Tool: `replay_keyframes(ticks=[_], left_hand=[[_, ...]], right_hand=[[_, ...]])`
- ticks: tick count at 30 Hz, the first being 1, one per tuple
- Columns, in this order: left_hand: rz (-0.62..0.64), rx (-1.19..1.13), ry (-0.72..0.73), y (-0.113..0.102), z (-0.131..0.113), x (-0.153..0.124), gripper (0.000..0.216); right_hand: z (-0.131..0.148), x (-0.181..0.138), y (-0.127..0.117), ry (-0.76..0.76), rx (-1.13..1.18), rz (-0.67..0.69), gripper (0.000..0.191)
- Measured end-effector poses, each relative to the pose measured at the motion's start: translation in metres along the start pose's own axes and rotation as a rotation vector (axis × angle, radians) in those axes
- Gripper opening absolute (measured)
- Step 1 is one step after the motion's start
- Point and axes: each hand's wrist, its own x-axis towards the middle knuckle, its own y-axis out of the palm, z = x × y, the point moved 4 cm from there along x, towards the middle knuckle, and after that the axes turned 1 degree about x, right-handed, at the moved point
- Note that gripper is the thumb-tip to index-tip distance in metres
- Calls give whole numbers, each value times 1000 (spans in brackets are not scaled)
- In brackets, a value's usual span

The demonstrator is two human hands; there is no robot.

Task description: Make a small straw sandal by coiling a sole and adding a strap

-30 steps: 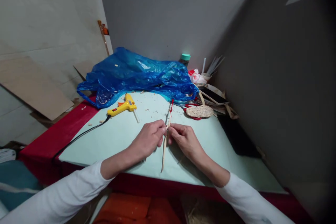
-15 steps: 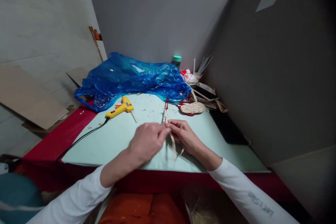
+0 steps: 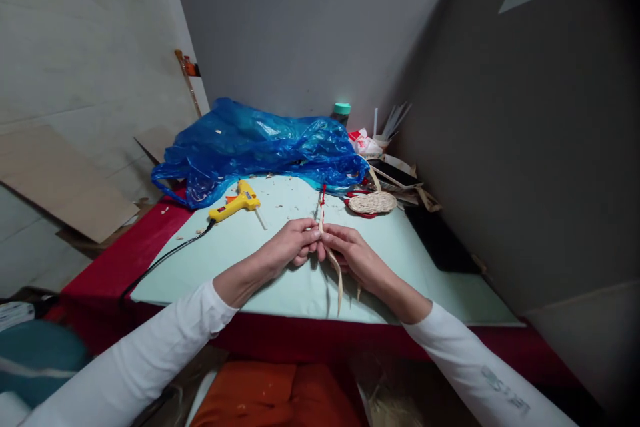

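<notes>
Pale dried-fibre strands (image 3: 339, 280), flat and husk-like, run between my two hands just above the table. Their far end meets a red tie (image 3: 323, 197) near the blue bag, and loose tails dangle below my fingers. My left hand (image 3: 294, 240) pinches the strands from the left, thumb and fingertips closed. From the right, my right hand (image 3: 350, 248) grips them too, its thumb almost touching the left one. Some fingertips and the exact crossing of the strands are hidden.
Left of my hands lies a yellow glue gun (image 3: 235, 203) with a black cord. A crumpled blue plastic bag (image 3: 265, 147) covers the back. To the right are a woven oval sole (image 3: 373, 203) over red-handled scissors, a black flat object (image 3: 440, 240), and a cup of white sticks (image 3: 383, 140).
My left hand has come from above the strands to beside them, its fingers now pinching. The swinging tail hangs still. The view has shifted slightly.
</notes>
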Motion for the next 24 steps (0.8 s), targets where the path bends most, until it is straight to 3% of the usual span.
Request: replay_keyframes(ticks=[5,12,18,24], left_hand=[[-114,3,-39,-4,6,-2,8],[-235,119,42,-7,6,-4,16],[-274,119,69,-8,7,-2,8],[-230,64,54,-9,3,-9,16]], right_hand=[[5,-5,-1,-95,-284,-99,30],[16,-15,-1,-213,-608,-244,30],[18,-17,6,-325,-686,-164,24],[9,-17,9,-389,-743,-53,14]])
